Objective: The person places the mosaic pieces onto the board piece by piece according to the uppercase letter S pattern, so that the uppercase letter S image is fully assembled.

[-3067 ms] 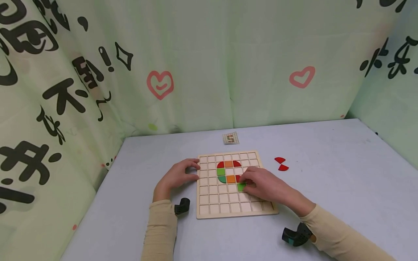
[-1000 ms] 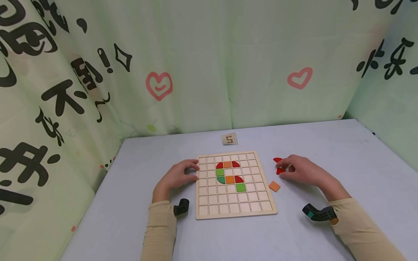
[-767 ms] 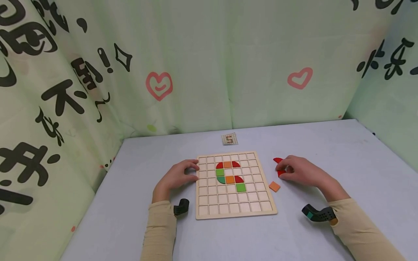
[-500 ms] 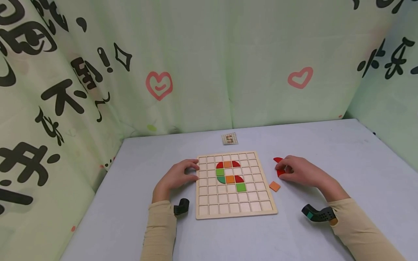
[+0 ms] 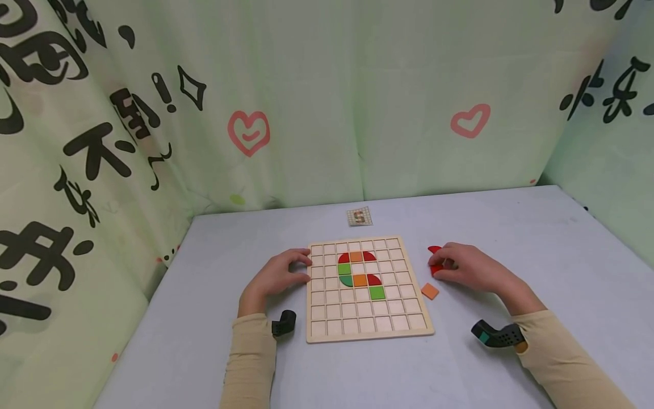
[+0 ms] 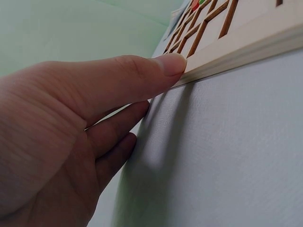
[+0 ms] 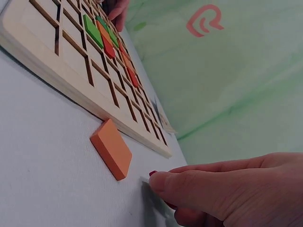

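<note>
My left hand [image 5: 276, 275] rests at the left edge of a wooden grid board [image 5: 327, 329], fingertips and thumb touching its rim. In the left wrist view, the thumb [image 6: 142, 71] lies along the board's edge. On the right, my right hand [image 5: 472, 267] pinches a red quarter-circle tile [image 5: 436, 270] between thumb and fingers, low over the table. A second red tile [image 5: 434, 249] lies just beyond the fingertips. The right wrist view shows only slivers of the pinched tile, the thumb hiding most of it. An orange square tile [image 7: 113, 149] lies by the board's right edge.
Red, orange and green tiles, including a light green square [image 5: 377, 293], sit in the board's cells. Behind the board lies a small patterned card [image 5: 360, 216]. Pale green curtains [image 5: 306, 68] stand along the table's [image 5: 511, 227] far and left sides.
My right hand has left the light green square on the board for the red tiles at right, uncovering the orange tile. The pinched red tile has slid slightly left. My left hand stays put.
</note>
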Demonstrator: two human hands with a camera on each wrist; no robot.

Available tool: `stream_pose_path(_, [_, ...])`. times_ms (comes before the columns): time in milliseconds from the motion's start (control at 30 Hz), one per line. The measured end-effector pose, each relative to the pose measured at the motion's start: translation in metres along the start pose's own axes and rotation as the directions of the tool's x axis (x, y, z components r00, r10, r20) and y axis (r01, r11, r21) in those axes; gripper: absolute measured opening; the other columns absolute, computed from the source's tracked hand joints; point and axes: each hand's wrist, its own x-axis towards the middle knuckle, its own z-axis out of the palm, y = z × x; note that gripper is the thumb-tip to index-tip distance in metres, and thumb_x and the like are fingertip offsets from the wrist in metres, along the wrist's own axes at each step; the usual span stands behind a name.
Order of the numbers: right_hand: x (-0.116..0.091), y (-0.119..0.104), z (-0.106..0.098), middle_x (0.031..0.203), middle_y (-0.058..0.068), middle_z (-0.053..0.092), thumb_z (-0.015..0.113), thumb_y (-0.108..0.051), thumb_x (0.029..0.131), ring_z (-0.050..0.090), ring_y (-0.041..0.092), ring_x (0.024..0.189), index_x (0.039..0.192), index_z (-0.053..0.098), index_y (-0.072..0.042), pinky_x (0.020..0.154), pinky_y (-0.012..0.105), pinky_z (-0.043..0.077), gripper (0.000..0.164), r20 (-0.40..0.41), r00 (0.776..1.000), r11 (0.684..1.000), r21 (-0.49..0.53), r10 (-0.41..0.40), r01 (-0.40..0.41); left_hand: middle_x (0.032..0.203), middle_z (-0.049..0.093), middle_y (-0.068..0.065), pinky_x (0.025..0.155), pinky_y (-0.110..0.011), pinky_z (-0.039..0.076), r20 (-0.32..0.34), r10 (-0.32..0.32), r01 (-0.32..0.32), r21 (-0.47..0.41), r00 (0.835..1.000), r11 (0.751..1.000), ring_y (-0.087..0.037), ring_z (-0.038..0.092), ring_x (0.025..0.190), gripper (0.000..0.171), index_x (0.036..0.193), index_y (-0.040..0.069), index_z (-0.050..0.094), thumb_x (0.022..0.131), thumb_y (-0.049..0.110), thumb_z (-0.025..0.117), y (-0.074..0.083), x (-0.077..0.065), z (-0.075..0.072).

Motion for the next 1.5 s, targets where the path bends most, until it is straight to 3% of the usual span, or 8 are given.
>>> stream_pose_path(233, [0.001,-0.021,-0.002,0.094,-0.003,0.062,0.073,-0.013,0.089,0.055,0.011,0.084,0.108,0.073,-0.009,0.069,0.023,0.05,0.02,-0.012,0.997,0.996,0.045,-0.071,0.072,0.15,0.053,-0.005,0.122,-0.046,0.032,0.001,-0.007,0.007,0.009,1.0,1.0,-0.029,0.039,0.146,0.026,0.113,0.009,0.07,0.088,0.011,0.076,0.001,0.0,-0.001])
stream_pose_path(433, [0.004,-0.05,0.01,0.101,-0.004,0.064,0.075,-0.017,0.089,0.055,0.011,0.089,0.111,0.073,-0.011,0.072,0.023,0.051,0.022,0.03,0.994,0.991,0.088,-0.108,0.105,0.15,0.053,-0.006,0.121,-0.046,0.033,0.004,0.001,-0.001,0.016,1.0,1.0,-0.029,0.04,0.146,0.026,0.113,0.009,0.069,0.088,0.011,0.076,0.001,0.0,-0.002])
stream_pose_path(700, [0.004,-0.081,0.034,0.102,-0.009,0.064,0.074,-0.018,0.09,0.056,0.007,0.089,0.105,0.074,-0.017,0.077,0.024,0.053,0.014,0.078,0.959,0.962,0.039,-0.272,0.27,0.15,0.053,-0.005,0.121,-0.046,0.032,0.005,0.005,-0.005,0.014,1.0,1.0,-0.029,0.04,0.146,0.026,0.113,0.009,0.069,0.088,0.011,0.075,0.0,0.001,-0.001])
stream_pose_path(900, [0.003,-0.092,0.042,0.1,-0.009,0.063,0.077,-0.022,0.089,0.054,0.006,0.086,0.104,0.074,-0.019,0.075,0.023,0.053,0.016,0.098,0.959,0.964,0.011,-0.267,0.267,0.15,0.053,-0.005,0.121,-0.046,0.033,0.001,0.002,-0.002,0.012,1.0,1.0,-0.028,0.04,0.146,0.026,0.113,0.01,0.07,0.088,0.012,0.076,-0.001,0.002,0.0])
stream_pose_path(1500, [0.002,-0.097,0.049,0.098,-0.009,0.064,0.077,-0.022,0.088,0.056,0.007,0.087,0.105,0.074,-0.017,0.077,0.024,0.054,0.017,0.069,0.961,0.962,-0.032,-0.268,0.271,0.15,0.052,-0.005,0.121,-0.046,0.034,0.004,-0.001,0.001,0.015,1.0,1.0,-0.029,0.04,0.146,0.027,0.114,0.009,0.07,0.088,0.011,0.075,-0.002,0.001,0.0])
